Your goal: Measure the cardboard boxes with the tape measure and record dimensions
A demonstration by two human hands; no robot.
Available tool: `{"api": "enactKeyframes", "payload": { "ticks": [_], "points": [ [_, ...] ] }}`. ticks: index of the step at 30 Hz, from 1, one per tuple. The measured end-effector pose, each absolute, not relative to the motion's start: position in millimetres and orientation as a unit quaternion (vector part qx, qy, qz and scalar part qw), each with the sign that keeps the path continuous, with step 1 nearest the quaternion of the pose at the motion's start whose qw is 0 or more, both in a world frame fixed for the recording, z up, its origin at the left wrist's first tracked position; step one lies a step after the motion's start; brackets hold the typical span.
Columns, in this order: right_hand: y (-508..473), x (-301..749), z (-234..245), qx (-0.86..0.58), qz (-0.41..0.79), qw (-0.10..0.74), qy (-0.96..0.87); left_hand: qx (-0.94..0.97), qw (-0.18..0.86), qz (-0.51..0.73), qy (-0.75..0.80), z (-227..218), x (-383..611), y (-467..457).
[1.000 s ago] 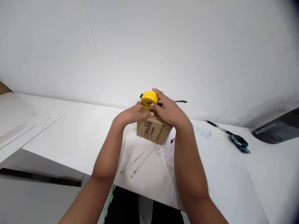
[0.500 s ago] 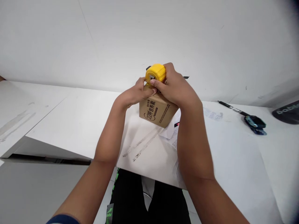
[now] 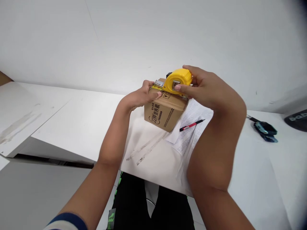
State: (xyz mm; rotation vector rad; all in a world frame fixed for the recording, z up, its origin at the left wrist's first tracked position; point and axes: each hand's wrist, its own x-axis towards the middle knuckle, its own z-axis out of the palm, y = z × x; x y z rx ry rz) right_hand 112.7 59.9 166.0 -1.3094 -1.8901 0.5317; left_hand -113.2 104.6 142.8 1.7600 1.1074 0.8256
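Observation:
A small brown cardboard box [image 3: 157,115] with black print sits on the white table, near its middle. Across its top lies a short length of tape blade [image 3: 158,83], drawn out of a yellow tape measure [image 3: 183,76]. My right hand [image 3: 208,86] is closed round the tape measure's case at the box's right side, thumb on its front. At the left edge of the box top, my left hand [image 3: 140,96] pinches the blade's end, with the thumb lying on the box; its other fingertips are partly hidden.
Handwritten paper sheets [image 3: 177,147] lie right of the box, with a red and black pen [image 3: 192,125] on them. Farther right are a dark wristwatch [image 3: 265,128] and a black lettered object [image 3: 297,120]. A white wall [image 3: 120,41] rises behind the table [image 3: 79,118].
My right hand has moved right with the tape measure, drawing blade out across the box top. My left hand has stayed at the box's left edge. The pen now shows more fully.

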Motion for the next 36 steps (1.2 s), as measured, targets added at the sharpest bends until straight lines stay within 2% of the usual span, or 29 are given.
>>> {"api": "enactKeyframes", "payload": {
  "ticks": [11, 15, 19, 28, 36],
  "points": [
    [52.4, 118.6, 171.7, -0.582, 0.245, 0.374, -0.679, 0.691, 0.467, 0.311, 0.456, 142.1, -112.9, 110.1],
    [52.2, 129.2, 169.2, -0.598, 0.231, 0.389, -0.661, 0.694, 0.445, 0.323, 0.465, 142.3, -113.8, 109.5],
    [51.2, 137.0, 167.5, -0.568, 0.202, 0.406, -0.686, 0.694, 0.468, 0.294, 0.461, 147.8, -113.2, 104.9],
    [31.7, 142.3, 177.2, -0.619, 0.186, 0.369, -0.668, 0.695, 0.477, 0.267, 0.466, 157.3, -114.6, 96.8],
    [19.0, 148.4, 182.3, -0.648, 0.220, 0.358, -0.635, 0.701, 0.480, 0.259, 0.460, 156.4, -117.9, 98.6]
  ]
}}
